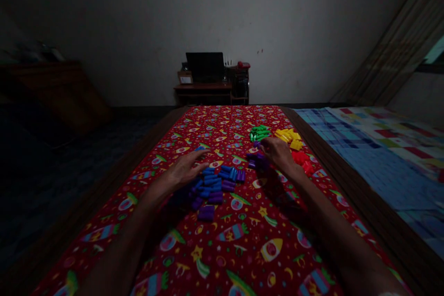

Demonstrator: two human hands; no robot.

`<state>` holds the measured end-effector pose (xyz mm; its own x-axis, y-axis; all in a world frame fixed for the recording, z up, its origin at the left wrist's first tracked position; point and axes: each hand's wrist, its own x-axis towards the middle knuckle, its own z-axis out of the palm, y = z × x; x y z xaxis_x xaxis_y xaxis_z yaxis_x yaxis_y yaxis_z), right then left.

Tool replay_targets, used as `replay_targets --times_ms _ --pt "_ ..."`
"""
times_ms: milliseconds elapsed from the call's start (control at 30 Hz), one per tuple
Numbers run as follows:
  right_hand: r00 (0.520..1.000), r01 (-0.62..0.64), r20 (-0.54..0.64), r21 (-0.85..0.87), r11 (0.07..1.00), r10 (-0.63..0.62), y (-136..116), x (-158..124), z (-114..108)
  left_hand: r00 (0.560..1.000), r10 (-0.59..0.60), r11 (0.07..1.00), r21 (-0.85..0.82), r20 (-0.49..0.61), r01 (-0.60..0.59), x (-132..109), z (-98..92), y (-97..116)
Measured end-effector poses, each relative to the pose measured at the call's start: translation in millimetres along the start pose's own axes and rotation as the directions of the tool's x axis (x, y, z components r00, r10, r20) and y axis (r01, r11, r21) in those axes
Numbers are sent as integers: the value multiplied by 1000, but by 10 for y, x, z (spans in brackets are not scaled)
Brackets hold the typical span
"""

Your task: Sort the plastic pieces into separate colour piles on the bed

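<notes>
My left hand (179, 169) hovers at the left of a mixed pile, fingers stretched and apart, holding nothing. That pile has short blue tube-like plastic pieces (211, 179) with purple ones (206, 213) along its near and right edges. One more blue piece (200, 148) shows just beyond my left fingertips. My right hand (278, 151) is bent down with its fingers together, and a purple piece (257, 144) shows at the fingertips. Just below it lies a small group of purple pieces (255, 161), partly in the hand's shadow.
Green pieces (259, 133), yellow pieces (289, 138) and red pieces (302, 162) form separate groups around my right hand. A red patterned cloth (239, 233) covers the long table. A bed (378, 157) stands at the right, a desk with a dark monitor (205, 67) by the far wall.
</notes>
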<state>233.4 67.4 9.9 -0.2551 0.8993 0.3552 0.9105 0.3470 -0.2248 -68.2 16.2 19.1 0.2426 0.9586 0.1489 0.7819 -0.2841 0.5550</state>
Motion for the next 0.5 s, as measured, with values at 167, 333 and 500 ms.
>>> replay_targets --times_ms 167,333,500 --pt "986 -91 122 -152 984 110 134 -17 76 972 -161 969 212 170 124 -328 -136 -392" --pt "990 -75 113 -98 992 86 77 -21 47 963 -181 974 174 198 148 -555 -11 -530" --pt "1000 -17 -5 -45 999 17 18 -12 -54 966 -238 971 62 98 233 -458 -32 -429"
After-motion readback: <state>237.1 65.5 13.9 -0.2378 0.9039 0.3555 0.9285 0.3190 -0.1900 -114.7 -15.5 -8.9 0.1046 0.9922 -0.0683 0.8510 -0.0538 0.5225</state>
